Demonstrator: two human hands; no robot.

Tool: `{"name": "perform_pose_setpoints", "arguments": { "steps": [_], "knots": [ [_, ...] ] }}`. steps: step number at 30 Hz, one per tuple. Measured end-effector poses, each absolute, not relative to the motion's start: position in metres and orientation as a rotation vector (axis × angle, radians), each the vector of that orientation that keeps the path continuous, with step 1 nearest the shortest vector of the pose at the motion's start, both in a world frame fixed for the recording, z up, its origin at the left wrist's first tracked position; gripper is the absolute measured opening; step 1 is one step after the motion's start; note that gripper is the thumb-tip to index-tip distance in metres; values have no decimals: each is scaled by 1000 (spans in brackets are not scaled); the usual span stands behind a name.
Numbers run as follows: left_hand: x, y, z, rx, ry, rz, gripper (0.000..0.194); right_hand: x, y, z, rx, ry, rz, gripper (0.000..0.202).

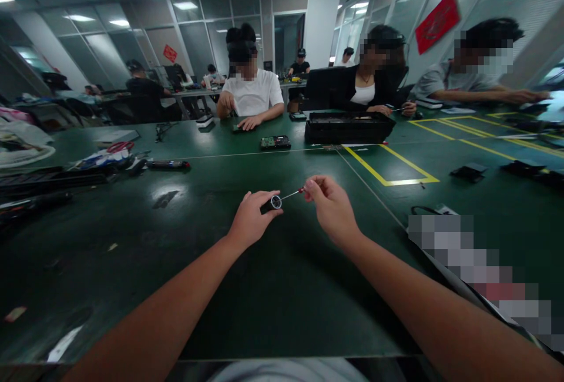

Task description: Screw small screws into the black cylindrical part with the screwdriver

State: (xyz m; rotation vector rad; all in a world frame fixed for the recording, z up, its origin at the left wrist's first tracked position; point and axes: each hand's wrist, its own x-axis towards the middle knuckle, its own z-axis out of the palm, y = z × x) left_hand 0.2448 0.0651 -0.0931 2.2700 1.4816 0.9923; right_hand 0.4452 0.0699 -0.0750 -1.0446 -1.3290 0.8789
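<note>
My left hand is closed around a small black cylinder, whose round end with a pale ring faces right. The fingers hide most of its body. In my right hand, thumb and fingers pinch a thin screwdriver by its red end. The metal shaft points left, its tip at the cylinder's ringed end; whether it touches or goes inside I cannot tell. Both hands are held above the green table, near its middle.
A circuit board and a long black case lie across the table before seated people. Left are a dark pen-like tool and a clutter of tools. Yellow tape and black parts are to the right.
</note>
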Motion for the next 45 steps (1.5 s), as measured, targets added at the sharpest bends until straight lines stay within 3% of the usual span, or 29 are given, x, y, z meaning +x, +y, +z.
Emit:
{"name": "perform_pose_setpoints", "arguments": {
  "steps": [2, 5, 17, 22, 30, 37, 45],
  "knots": [
    [246, 66, -91, 2345, 1428, 1005, 44, 447, 77, -79, -1020, -1102, 1025, 28],
    [249, 67, -89, 2358, 1433, 957, 43, 451, 83, -83, -1078, -937, 968, 28],
    [246, 65, -88, 2188, 1495, 918, 50, 447, 69, -73, -1095, -1187, 678, 23],
    [243, 62, -78, 1949, 1465, 1010, 36, 448, 67, -75, -1046, -1243, 659, 28],
    [257, 57, -59, 2199, 1471, 616, 16, 446, 66, -75, -1033, -1280, 617, 25],
    [273, 64, -73, 2424, 1543, 191, 38, 445, 66, -77, -1029, -1280, 662, 27],
    [271, 83, -77, 2536, 1521, 147, 29, 445, 64, -74, -1063, -1307, 670, 25]
  ]
}}
